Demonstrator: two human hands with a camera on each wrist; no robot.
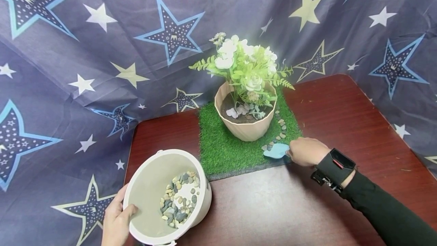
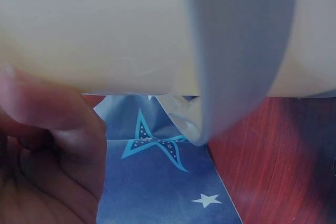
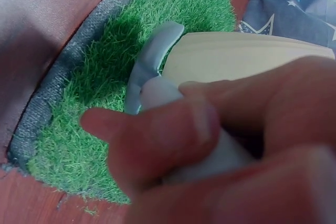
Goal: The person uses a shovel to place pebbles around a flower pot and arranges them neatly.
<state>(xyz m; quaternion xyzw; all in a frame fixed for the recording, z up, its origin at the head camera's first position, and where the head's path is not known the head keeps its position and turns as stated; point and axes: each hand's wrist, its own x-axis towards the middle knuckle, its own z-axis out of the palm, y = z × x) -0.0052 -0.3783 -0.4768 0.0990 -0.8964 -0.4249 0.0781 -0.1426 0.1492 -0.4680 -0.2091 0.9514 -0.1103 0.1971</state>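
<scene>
Over turf (image 1: 222, 153), blue scoop (image 1: 275, 151) gripped in right hand (image 1: 306, 151), left hand (image 1: 117, 217) clasping bucket rim (image 1: 203, 179)

We wear a black fabric sleeve (image 1: 385, 215); at its ten-o'clock end sits a wide, red-marked black wristband (image 1: 332, 170).

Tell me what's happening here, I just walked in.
A person's left hand grips the rim of a tilted, off-white round bucket with grey and tan pebbles inside. The right hand holds a small light-blue scoop at the front right of a green artificial-grass mat. There, a curving line of small stones runs beside a beige faceted pot of white flowers and green leaves.
</scene>
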